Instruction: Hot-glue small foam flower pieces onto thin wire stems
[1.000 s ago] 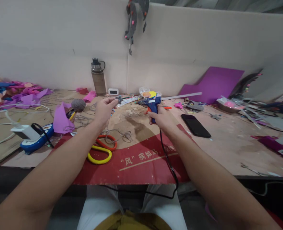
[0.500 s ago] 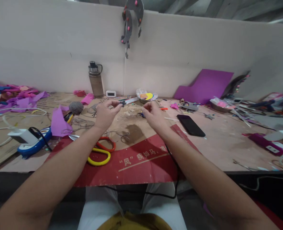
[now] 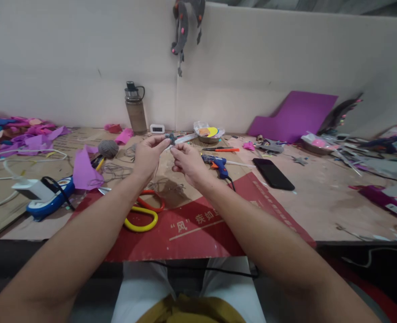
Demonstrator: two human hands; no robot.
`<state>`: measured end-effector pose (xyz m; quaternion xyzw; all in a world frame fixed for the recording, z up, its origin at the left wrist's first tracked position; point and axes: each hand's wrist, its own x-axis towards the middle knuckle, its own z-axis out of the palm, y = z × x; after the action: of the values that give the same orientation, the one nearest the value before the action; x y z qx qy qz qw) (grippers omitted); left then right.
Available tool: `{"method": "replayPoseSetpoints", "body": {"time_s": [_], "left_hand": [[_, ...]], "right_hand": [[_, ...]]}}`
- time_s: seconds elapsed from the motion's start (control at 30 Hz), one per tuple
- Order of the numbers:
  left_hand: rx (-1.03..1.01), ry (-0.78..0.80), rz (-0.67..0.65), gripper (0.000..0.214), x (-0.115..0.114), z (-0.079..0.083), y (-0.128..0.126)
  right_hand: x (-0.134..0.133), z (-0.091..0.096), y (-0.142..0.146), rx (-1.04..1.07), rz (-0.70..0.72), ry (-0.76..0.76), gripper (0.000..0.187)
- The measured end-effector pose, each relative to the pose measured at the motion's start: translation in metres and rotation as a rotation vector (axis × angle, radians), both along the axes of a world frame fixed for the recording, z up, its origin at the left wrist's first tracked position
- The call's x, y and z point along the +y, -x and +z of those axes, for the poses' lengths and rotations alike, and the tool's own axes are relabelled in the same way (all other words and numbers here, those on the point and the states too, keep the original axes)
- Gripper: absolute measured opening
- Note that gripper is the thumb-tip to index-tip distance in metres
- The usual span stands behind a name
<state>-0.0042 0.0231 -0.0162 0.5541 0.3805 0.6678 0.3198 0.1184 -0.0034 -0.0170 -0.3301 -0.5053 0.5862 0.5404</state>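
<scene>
My left hand (image 3: 147,156) is raised over the table's middle and pinches a small grey felt piece (image 3: 170,138) between thumb and fingertips. My right hand (image 3: 186,163) is close beside it, its fingers curled toward the same piece, and whether they touch it I cannot tell. A blue glue gun (image 3: 216,163) with an orange trigger lies on the table just right of my right hand, its black cord running toward me. Grey thread (image 3: 166,186) lies tangled under my hands.
Scissors with yellow and orange handles (image 3: 143,213) lie near my left forearm on red cardboard (image 3: 198,229). A black phone (image 3: 273,174) sits to the right. A grey yarn ball (image 3: 108,148), purple felt scraps (image 3: 84,170), a water bottle (image 3: 134,108) and a power strip (image 3: 50,199) are to the left.
My right hand has set the glue gun down on the table and moved left to meet my left hand at the grey piece.
</scene>
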Motion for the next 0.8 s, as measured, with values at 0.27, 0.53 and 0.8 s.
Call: {"method": "replayPoseSetpoints", "body": {"time_s": [0.27,0.53,0.8], "left_hand": [[0.095,-0.057,0.01,0.013,-0.004,0.001,-0.003],[0.097,-0.056,0.069,0.014,-0.004,0.001,-0.002],[0.123,-0.003,-0.013,0.019,-0.008,0.002,-0.006]], "right_hand": [[0.008,-0.003,0.005,0.17,-0.049,-0.078,0.03],[-0.003,0.004,0.0,0.078,0.002,0.036,0.019],[0.007,0.004,-0.016,-0.366,-0.407,-0.457,0.011]]}}
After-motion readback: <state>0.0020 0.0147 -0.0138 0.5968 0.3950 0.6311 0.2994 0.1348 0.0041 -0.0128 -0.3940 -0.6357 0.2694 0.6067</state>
